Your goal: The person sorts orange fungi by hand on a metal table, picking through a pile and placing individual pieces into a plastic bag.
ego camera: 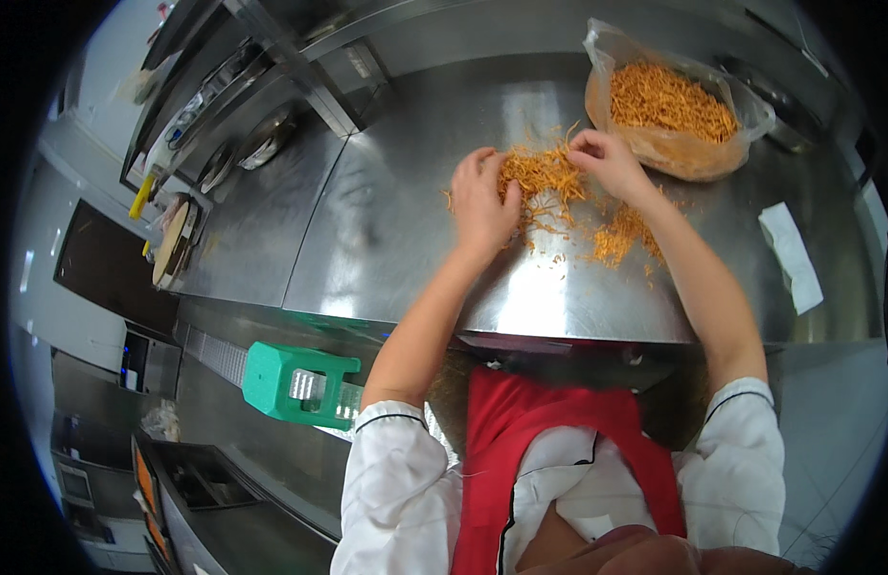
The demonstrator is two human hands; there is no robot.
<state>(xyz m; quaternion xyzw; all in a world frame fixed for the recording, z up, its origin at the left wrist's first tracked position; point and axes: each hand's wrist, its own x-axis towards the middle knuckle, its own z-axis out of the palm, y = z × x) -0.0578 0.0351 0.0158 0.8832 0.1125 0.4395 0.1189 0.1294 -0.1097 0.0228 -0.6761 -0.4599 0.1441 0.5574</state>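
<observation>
A loose pile of thin, dried orange strands [541, 180], resembling cordyceps mushrooms, lies on the stainless steel worktop [408, 165]. My left hand [485, 198] rests against the pile's left side, fingers spread and curved over the strands. At the upper right edge of the pile, my right hand [613, 164] has its thumb and fingertips pinched together on some strands. A second, smaller heap of short orange pieces [620, 237] lies below my right hand, partly hidden behind the forearm. An open clear plastic bag [703, 162] full of the same strands stands beyond my right hand.
A folded white paper [790, 259] lies on the worktop at right. Behind the bag sits a dark round metal vessel [771, 100]. A steel shelf post [300, 68] rises at the back left, near metal bowls [268, 136]. On the floor is a green plastic stool [293, 384].
</observation>
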